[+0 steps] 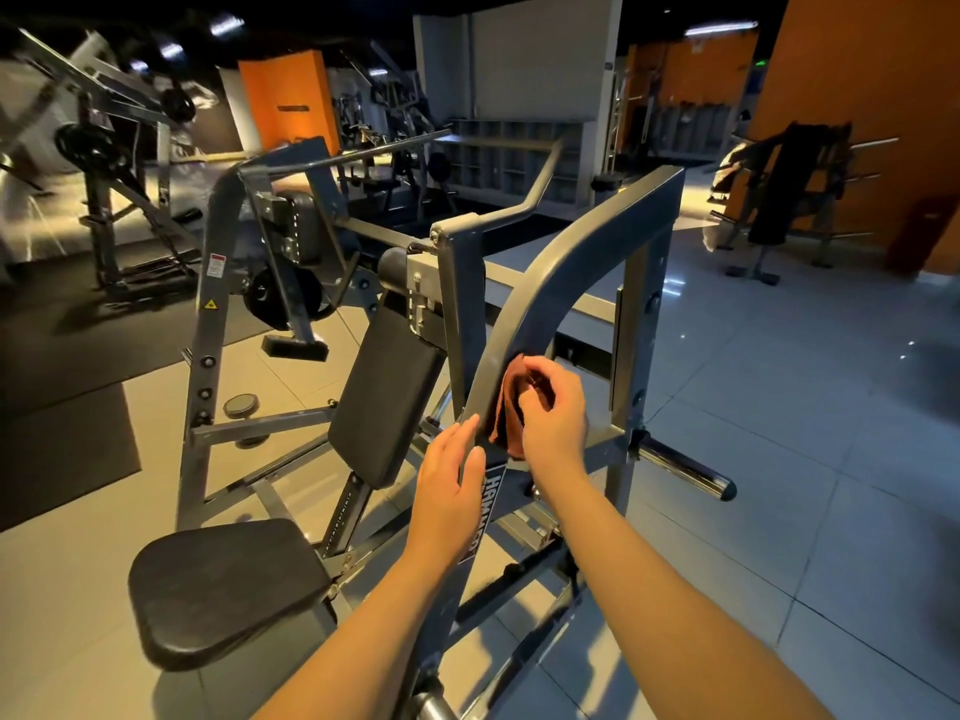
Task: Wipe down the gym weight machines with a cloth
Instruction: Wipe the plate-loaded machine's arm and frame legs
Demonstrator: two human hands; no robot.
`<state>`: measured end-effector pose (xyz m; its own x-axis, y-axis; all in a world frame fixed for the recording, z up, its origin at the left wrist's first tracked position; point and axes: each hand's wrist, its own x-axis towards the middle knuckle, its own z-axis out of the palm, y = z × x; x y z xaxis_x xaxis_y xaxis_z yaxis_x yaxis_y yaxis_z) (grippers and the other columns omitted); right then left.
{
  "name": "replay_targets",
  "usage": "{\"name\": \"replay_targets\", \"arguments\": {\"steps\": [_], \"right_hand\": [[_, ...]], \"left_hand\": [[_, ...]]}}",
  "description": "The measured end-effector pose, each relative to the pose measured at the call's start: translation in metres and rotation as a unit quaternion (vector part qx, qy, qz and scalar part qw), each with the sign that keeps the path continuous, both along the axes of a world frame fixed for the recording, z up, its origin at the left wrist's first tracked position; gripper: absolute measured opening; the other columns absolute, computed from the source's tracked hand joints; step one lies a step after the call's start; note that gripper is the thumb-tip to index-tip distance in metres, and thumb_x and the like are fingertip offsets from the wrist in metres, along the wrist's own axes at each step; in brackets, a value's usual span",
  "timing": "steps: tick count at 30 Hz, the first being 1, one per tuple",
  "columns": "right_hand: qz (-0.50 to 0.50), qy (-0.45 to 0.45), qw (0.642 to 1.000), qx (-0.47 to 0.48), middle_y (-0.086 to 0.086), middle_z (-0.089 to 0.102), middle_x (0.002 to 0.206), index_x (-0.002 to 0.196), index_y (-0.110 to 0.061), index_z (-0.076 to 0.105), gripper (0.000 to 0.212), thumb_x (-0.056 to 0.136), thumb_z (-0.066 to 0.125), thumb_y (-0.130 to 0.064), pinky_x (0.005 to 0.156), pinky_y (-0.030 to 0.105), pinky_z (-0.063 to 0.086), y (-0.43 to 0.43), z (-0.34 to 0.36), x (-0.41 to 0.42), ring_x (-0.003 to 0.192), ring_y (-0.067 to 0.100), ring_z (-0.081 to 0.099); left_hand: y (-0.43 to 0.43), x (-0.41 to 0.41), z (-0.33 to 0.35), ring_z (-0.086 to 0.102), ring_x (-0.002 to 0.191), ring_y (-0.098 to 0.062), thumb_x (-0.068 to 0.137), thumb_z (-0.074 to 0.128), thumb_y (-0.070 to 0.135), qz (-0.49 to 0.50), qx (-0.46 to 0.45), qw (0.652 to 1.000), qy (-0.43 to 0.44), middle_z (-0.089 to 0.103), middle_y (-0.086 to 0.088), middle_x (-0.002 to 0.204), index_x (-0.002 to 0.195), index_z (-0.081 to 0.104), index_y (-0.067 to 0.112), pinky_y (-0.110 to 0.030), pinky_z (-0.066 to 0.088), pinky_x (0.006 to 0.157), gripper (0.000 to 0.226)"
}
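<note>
As we look down past our own forearms, the black seat pad of the weight machine sits closest, low on our left. Up next, our left hand lies with straight fingers against the left edge of the grey curved beam, just above the beam's lettered label. Right beside it, our right hand has its fingers curled, pinching the brown cloth, and that cloth is bunched up against the beam's right side. Left of the beam, the tilted back pad leans over the seat, and to the right a steel weight peg sticks out over the tiled floor. Further back, we've got another machine on the dark mat, and an orange wall at far right.
</note>
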<state>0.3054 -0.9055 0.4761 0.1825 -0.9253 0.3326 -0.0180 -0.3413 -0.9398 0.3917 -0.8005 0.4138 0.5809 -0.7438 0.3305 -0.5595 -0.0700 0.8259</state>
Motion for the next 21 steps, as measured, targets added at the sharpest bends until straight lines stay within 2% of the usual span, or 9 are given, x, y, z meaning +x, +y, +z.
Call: {"name": "replay_targets", "arguments": {"steps": [3, 5, 8, 13, 17, 19, 21], "right_hand": [[0.051, 0.029, 0.998, 0.026, -0.012, 0.059, 0.121, 0.116, -0.034, 0.064, 0.024, 0.1, 0.059, -0.017, 0.1, 0.034, 0.052, 0.016, -0.036, -0.006, 0.113, 0.009, 0.056], [0.099, 0.053, 0.992, 0.064, -0.012, 0.059, 0.119, 0.115, -0.038, 0.062, 0.027, 0.099, 0.061, -0.016, 0.101, 0.038, 0.054, 0.022, -0.05, -0.011, 0.112, 0.009, 0.057], [0.135, 0.061, 0.985, 0.09, -0.01, 0.062, 0.118, 0.115, -0.035, 0.064, 0.027, 0.097, 0.063, -0.014, 0.097, 0.043, 0.057, 0.011, -0.042, -0.018, 0.11, 0.013, 0.061], [0.038, -0.011, 0.996, 0.083, -0.007, 0.058, 0.128, 0.12, -0.034, 0.061, 0.027, 0.1, 0.058, -0.016, 0.099, 0.038, 0.053, -0.008, -0.016, -0.014, 0.117, 0.014, 0.055], [0.063, 0.005, 0.996, 0.067, -0.011, 0.057, 0.124, 0.11, -0.043, 0.058, 0.029, 0.1, 0.058, -0.016, 0.098, 0.036, 0.051, 0.013, -0.03, -0.006, 0.115, 0.01, 0.053], [0.102, 0.035, 0.992, 0.06, -0.013, 0.059, 0.118, 0.108, -0.042, 0.06, 0.027, 0.098, 0.061, -0.017, 0.098, 0.036, 0.053, 0.023, -0.045, -0.011, 0.11, 0.009, 0.056], [0.128, 0.063, 0.988, 0.057, -0.013, 0.06, 0.115, 0.109, -0.038, 0.063, 0.024, 0.097, 0.063, -0.017, 0.097, 0.038, 0.056, 0.027, -0.055, -0.015, 0.108, 0.01, 0.058]], "left_hand": [[0.0, -0.004, 0.002, 0.033, 0.142, -0.006, 0.107, 0.035, 0.042, 0.005, 0.001, 1.0, 0.004, 0.039, 0.01, 0.153, 0.149, 0.04, 0.039, -0.042, 0.034, 0.119, 0.042], [0.0, -0.009, 0.003, 0.031, 0.143, -0.007, 0.106, 0.033, 0.044, 0.007, 0.01, 1.0, 0.0, 0.036, 0.009, 0.156, 0.15, 0.039, 0.039, -0.039, 0.032, 0.118, 0.044], [0.004, -0.01, 0.001, 0.027, 0.145, -0.004, 0.109, 0.035, 0.037, 0.003, 0.022, 1.0, -0.015, 0.032, 0.01, 0.158, 0.151, 0.037, 0.038, -0.032, 0.026, 0.118, 0.042], [0.012, -0.006, -0.006, 0.024, 0.14, 0.008, 0.109, 0.038, 0.034, 0.001, 0.043, 0.999, -0.021, 0.033, 0.012, 0.159, 0.152, 0.036, 0.033, -0.015, 0.019, 0.112, 0.044], [0.016, -0.01, -0.012, 0.028, 0.14, 0.004, 0.108, 0.039, 0.034, 0.01, 0.042, 0.999, -0.011, 0.034, 0.013, 0.158, 0.152, 0.036, 0.032, -0.022, 0.024, 0.115, 0.044], [0.016, -0.012, -0.014, 0.03, 0.139, 0.005, 0.108, 0.039, 0.033, 0.015, 0.028, 0.999, 0.005, 0.035, 0.014, 0.157, 0.152, 0.035, 0.033, -0.021, 0.026, 0.114, 0.044], [0.014, -0.012, -0.018, 0.033, 0.139, 0.003, 0.108, 0.039, 0.034, 0.023, 0.018, 0.999, 0.019, 0.037, 0.014, 0.156, 0.152, 0.035, 0.033, -0.026, 0.029, 0.117, 0.044]]}}
